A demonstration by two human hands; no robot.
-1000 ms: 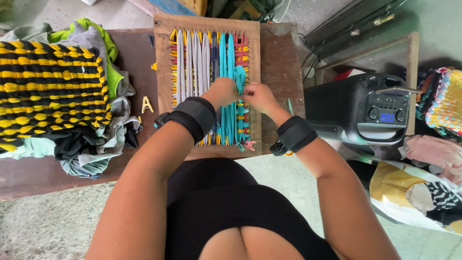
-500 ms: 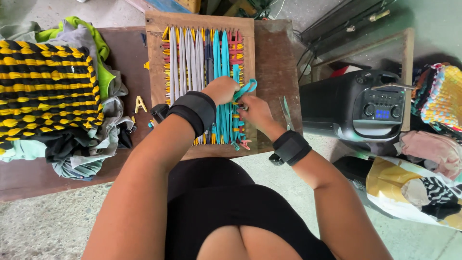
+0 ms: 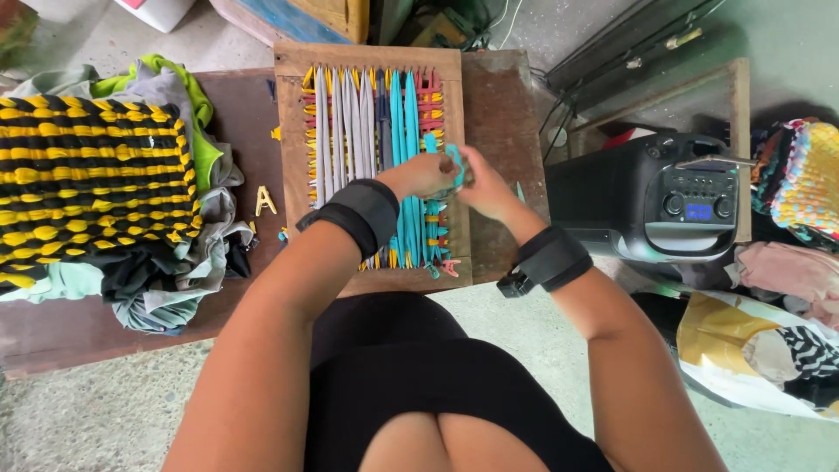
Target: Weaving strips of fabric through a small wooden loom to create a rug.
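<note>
Head view, frame centre: left hand point(image 3: 426, 175) and right hand point(image 3: 483, 185), both grips pinched on teal strip point(image 3: 454, 160); it could slip off the wooden loom point(image 3: 371, 61).

Bare forearms, no sleeves. Left hand point(image 3: 426, 175) and right hand point(image 3: 486, 188) bare, no gloves or rings seen. Wide black strap point(image 3: 360, 215) round left wrist, matching black strap point(image 3: 549, 259) with buckle-like block round right wrist. Black garment point(image 3: 419, 385) over lap.
</note>
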